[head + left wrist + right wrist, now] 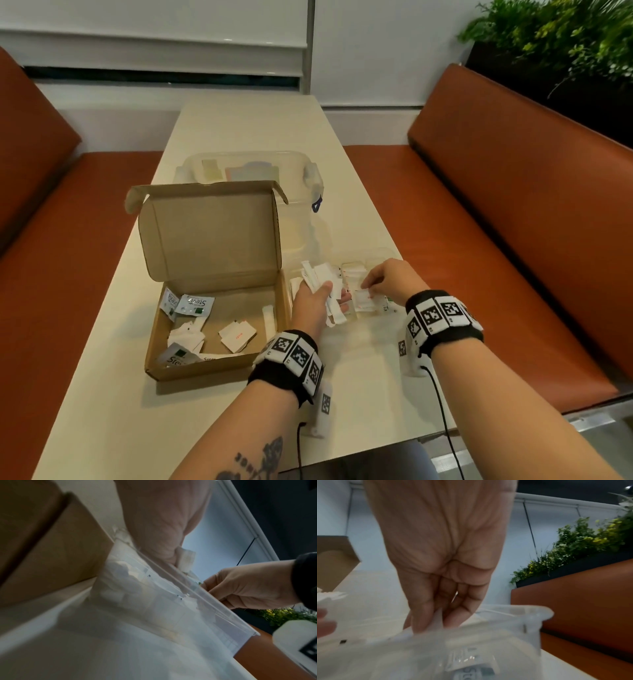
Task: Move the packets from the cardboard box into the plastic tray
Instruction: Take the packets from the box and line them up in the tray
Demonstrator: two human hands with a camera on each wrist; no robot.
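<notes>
- While the left hand (313, 301) holds a fan of long white packets (325, 284) over the clear plastic tray (383, 255), the right hand (390, 279) sits just beside it, its fingertips pinching one small white sachet (363, 297) low inside the tray.
- Both hands hang over the tray, so the drop point lies straight beneath them; the held packets' long axes run away from the person, roughly along the tray's dividers.
- Left of the left hand, touching the tray's side, stands the open cardboard box (219, 371), lid upright; that hand is nearer to it.
- Left in the box: Stevia sachets (195, 304), a square red-printed sachet (237, 335), a stick along its right wall, and small white ones.
- Beyond both hands on the desk (102, 411) stands a clear lidded tub (310, 174).
- By my judgement, the task is partly done.
</notes>
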